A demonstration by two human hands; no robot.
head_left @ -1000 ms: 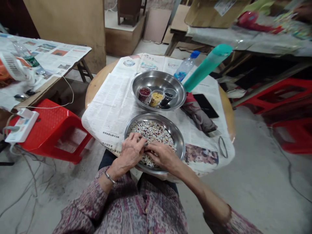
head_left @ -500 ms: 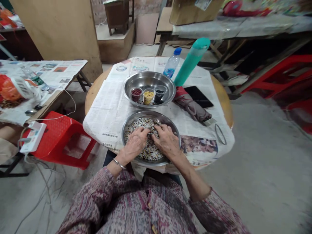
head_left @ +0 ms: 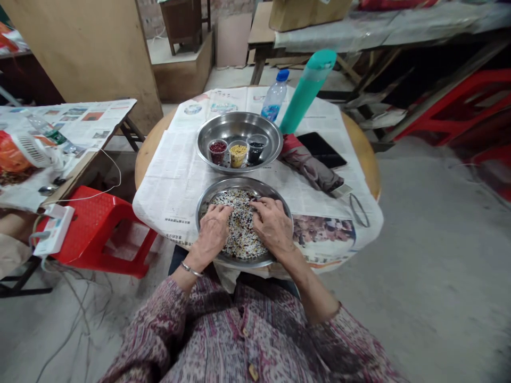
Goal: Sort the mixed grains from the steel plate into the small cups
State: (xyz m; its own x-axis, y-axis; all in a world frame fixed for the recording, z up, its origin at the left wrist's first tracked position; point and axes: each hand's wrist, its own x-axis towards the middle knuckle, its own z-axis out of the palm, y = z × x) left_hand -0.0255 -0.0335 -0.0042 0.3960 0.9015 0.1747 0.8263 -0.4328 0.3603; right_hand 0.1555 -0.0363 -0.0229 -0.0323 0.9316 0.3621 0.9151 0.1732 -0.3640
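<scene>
Near steel pan (head_left: 203, 205) on the newspapered round table, holding a loose layer of mixed beans (head_left: 241, 234). Left hand (head_left: 211, 234) rests palm-down on the beans at the pan's left side, fingers loosely curled; right hand (head_left: 273, 223) likewise at the pan's right, fingertips bent into the pile. Whether either pinches a bean cannot be told. Beans likely light, hard, smooth, prone to roll; best taken singly at fingertips. Beyond the pan, a second pan (head_left: 271, 139) with three small cups.

Your left hand (head_left: 211, 230) and right hand (head_left: 273, 226) rest palm-down in the near steel pan (head_left: 207, 199) of mixed beans (head_left: 241, 234) — fingers spread, apart.
</scene>
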